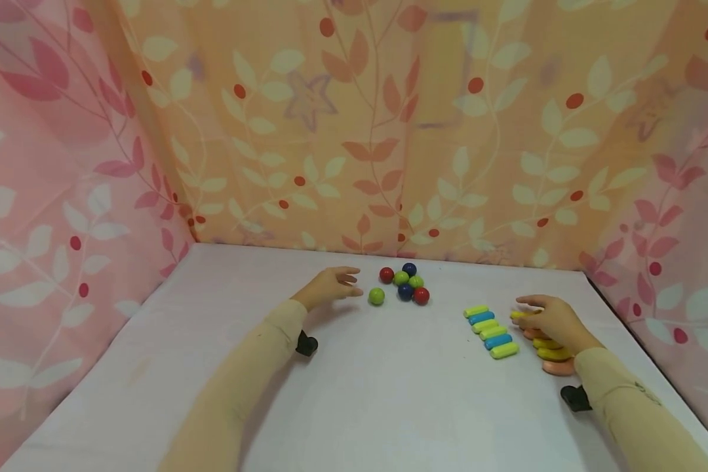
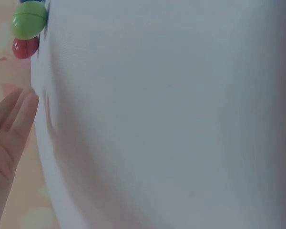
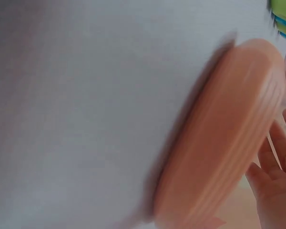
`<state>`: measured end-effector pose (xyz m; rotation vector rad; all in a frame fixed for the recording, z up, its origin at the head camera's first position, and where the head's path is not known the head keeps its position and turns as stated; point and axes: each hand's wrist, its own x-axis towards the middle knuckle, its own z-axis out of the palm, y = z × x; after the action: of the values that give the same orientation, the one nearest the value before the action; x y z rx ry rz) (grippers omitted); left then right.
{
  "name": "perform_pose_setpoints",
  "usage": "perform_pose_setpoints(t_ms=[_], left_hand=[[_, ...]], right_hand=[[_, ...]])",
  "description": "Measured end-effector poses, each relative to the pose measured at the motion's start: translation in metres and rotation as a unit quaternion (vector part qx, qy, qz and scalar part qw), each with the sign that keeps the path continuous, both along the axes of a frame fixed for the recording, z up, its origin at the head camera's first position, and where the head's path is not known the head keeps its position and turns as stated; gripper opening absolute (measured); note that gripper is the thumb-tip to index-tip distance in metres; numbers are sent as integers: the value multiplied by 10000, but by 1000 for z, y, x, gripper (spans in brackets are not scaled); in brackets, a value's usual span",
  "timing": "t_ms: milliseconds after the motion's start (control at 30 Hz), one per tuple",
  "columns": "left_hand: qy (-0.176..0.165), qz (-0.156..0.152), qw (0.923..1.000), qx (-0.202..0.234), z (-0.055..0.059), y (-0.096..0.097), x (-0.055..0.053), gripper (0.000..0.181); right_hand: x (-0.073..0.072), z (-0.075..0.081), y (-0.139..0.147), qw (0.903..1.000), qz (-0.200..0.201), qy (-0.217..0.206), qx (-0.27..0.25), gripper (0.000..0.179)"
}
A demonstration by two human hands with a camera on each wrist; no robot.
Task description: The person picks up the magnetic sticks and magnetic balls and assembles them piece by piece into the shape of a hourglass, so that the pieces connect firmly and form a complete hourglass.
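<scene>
My left hand hovers over the white table left of a cluster of small glossy balls, its fingers loosely extended and nothing held. Nearest its fingertips is a green ball; a red ball and a dark blue ball sit just beyond. At the right, my right hand reaches over a column of yellow curved pieces and orange rounded pieces, partly hiding them. Its fingers are spread and relaxed in the right wrist view, beside a large-looking ridged orange piece.
A slanting row of lime sticks and blue sticks lies left of the right hand. Another red ball marks the cluster's right side. Floral curtains border the table at the back and both sides.
</scene>
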<state>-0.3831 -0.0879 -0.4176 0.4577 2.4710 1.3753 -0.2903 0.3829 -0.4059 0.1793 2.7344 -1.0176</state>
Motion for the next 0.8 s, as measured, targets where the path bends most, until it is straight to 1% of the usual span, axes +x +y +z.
perform_pose_setpoints(t_ms=[133, 233, 333, 400, 467, 567, 633, 700, 800], left_hand=[[-494, -35, 9976, 480, -3, 5, -1, 65], [-690, -16, 9954, 658, -4, 10, -1, 63], [-810, 15, 9942, 710, -3, 17, 0, 59], [-922, 30, 9934, 687, -4, 20, -3, 58], [-1022, 15, 9926, 656, -7, 22, -6, 57], [-1122, 9, 9911, 720, -12, 23, -12, 56], [-1137, -3, 9898, 856, -14, 24, -14, 55], [-1153, 0, 9885, 981, -15, 25, -13, 55], [-1121, -2, 9886, 1005, -15, 27, -11, 53]], right_hand=[[-1, -3, 1, 9992, -143, -212, -307, 70], [-3, -4, 3, 9989, -146, -239, -376, 66], [-6, -5, 7, 9992, -92, -222, -318, 66], [-8, -4, 8, 9992, -66, -218, -318, 66], [-8, -5, 9, 9986, -98, -336, -409, 66], [-9, -5, 9, 9973, -150, -435, -572, 62], [-10, -5, 9, 9969, -194, -502, -577, 59], [-12, -5, 7, 9977, -137, -445, -500, 57], [-15, -5, 3, 9980, -205, -419, -433, 53]])
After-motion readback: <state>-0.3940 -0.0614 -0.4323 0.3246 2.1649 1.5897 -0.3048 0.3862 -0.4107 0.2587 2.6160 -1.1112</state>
